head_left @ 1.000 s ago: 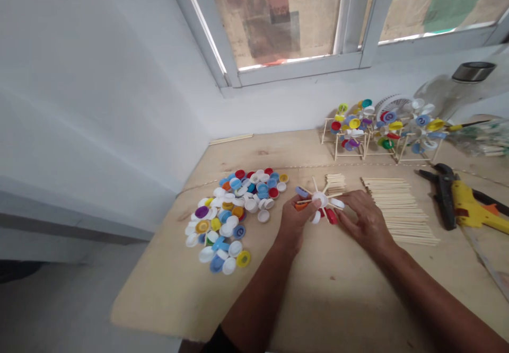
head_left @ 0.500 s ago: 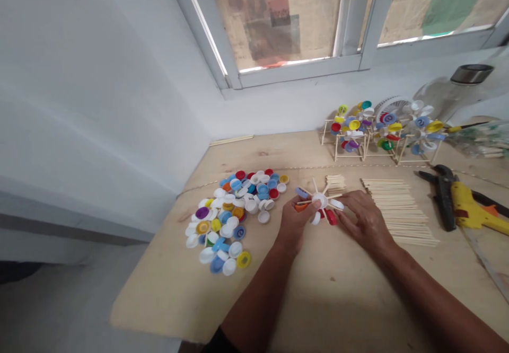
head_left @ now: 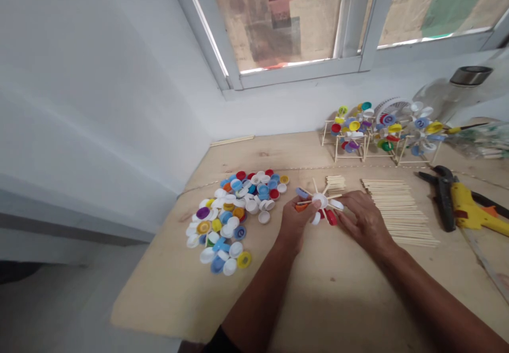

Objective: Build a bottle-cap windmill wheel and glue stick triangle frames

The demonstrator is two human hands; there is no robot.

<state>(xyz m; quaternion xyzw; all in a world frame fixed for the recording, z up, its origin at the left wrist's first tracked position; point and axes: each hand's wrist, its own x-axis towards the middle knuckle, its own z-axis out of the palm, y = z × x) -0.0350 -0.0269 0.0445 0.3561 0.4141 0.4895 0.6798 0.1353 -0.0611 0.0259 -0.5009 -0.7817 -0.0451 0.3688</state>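
A small wheel (head_left: 319,200) of thin wooden sticks radiates from a white bottle-cap hub, with blue, orange, white and red caps on some stick ends. My left hand (head_left: 294,220) is closed on its left side, thumb on the hub. On the right side, my right hand (head_left: 363,220) pinches a white bottle cap (head_left: 336,205) at the end of one stick. Several upper sticks carry no cap. The undersides of my fingers are hidden. Just behind the wheel lies a bundle of short sticks (head_left: 336,183).
Loose bottle caps (head_left: 228,218) spread over the wooden table (head_left: 167,294) at left. Long sticks (head_left: 401,212) lie right of my hands, then black-handled pliers (head_left: 443,196) and a yellow glue gun (head_left: 473,210). Finished cap wheels on stick stands (head_left: 350,130) line the wall.
Almost nothing differs. Both hands keep the same hold on the wheel and the white cap; the view has shifted very slightly.
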